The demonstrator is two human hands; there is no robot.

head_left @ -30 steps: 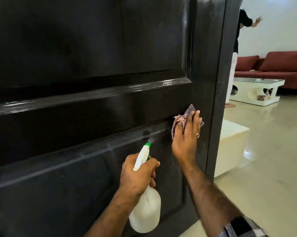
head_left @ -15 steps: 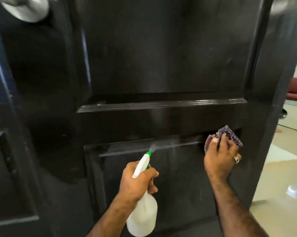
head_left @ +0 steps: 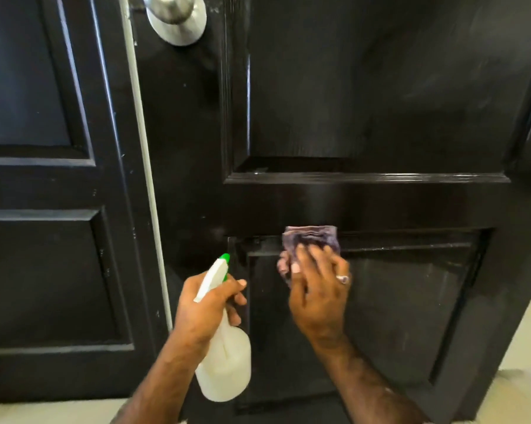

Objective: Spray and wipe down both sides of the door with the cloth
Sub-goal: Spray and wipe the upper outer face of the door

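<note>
- Head view looks down at a black panelled door (head_left: 380, 96), its right edge running down the frame's right side with pale floor (head_left: 527, 347) showing past it.
- To the left a second dark panelled surface (head_left: 43, 185) stands beside the door's left edge, where a thin pale strip (head_left: 149, 179) runs downward.
- A silver door knob (head_left: 176, 16) sits at the top, well above both hands.
- The cloth (head_left: 311, 238), purplish and crumpled, lies against the top ledge of the door's lower recessed panel, toward its left corner.
- The right hand (head_left: 319, 289) presses the cloth flat to the door with spread, nearly straight fingers; a ring (head_left: 343, 278) shows on one finger, forearm rising from the lower right.
- The left hand (head_left: 207, 304) is wrapped around the neck of a white spray bottle (head_left: 226, 359), just left of the right hand.
- The bottle's green-tipped nozzle (head_left: 225, 257) points up at the door near the panel's left corner, its body hanging below the fist.
</note>
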